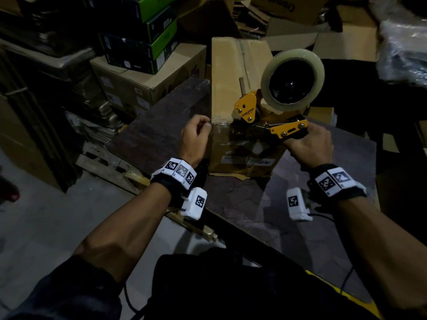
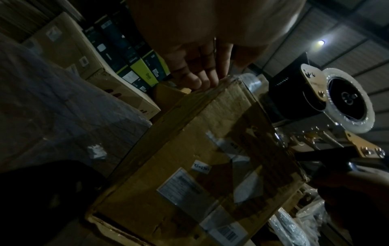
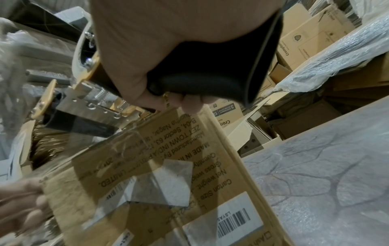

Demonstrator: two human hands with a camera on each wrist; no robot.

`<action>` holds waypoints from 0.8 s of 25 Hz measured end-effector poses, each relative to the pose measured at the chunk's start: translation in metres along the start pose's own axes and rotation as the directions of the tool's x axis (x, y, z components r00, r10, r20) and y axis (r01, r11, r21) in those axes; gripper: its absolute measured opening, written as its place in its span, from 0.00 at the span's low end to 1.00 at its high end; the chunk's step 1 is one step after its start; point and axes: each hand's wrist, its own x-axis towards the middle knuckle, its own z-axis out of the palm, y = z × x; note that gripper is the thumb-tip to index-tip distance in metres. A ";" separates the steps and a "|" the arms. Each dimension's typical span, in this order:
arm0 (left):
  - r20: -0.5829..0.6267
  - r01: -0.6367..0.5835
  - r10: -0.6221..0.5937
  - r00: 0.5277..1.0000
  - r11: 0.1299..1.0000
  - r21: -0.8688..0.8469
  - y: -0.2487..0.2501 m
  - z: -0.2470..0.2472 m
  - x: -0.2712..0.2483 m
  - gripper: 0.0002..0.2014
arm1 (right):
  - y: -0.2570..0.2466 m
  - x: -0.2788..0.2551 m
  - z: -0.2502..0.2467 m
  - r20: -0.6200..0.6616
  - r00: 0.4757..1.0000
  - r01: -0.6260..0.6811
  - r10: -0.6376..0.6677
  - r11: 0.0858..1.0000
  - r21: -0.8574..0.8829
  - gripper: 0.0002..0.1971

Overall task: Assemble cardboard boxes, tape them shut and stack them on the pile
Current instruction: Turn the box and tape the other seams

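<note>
the box [image 1: 233,93] stands on the dark table [image 1: 161,132], top flaps down. the right hand [image 1: 309,144] grips the tape gun [image 1: 272,116] at the box's near top edge. the left hand [image 1: 196,137] has its fingers [image 2: 202,74] bent against the top left corner, holding nothing. it is best to press the corner firm and pull the tape straight. i cannot see what is inside the box. green boxes [image 1: 152,31] sit stacked on a big carton [image 1: 147,82].

bare tabletop [image 1: 159,132] left of box [image 1: 233,72], stacked cartons [image 1: 147,82] crowding behind
</note>
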 end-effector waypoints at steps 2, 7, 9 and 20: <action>0.030 -0.062 0.062 0.998 0.998 -0.010 0.000 0.000 -0.005 0.06 | 0.001 0.001 0.000 0.003 1.000 0.000 0.000 1.000 0.008 0.09; 0.020 0.026 -0.026 0.999 1.000 -0.002 -0.008 0.007 -0.001 0.08 | 0.002 0.001 -0.001 0.015 1.000 0.019 -0.019 1.000 0.006 0.09; 0.031 0.086 -0.085 0.996 0.995 -0.039 -0.007 0.009 0.001 0.09 | 0.002 0.001 -0.001 0.022 1.000 0.021 -0.021 1.000 0.000 0.10; 0.162 0.140 -0.146 0.976 0.989 0.048 0.009 0.003 -0.007 0.14 | 0.005 0.003 -0.001 0.037 0.999 0.025 -0.023 0.999 -0.038 0.13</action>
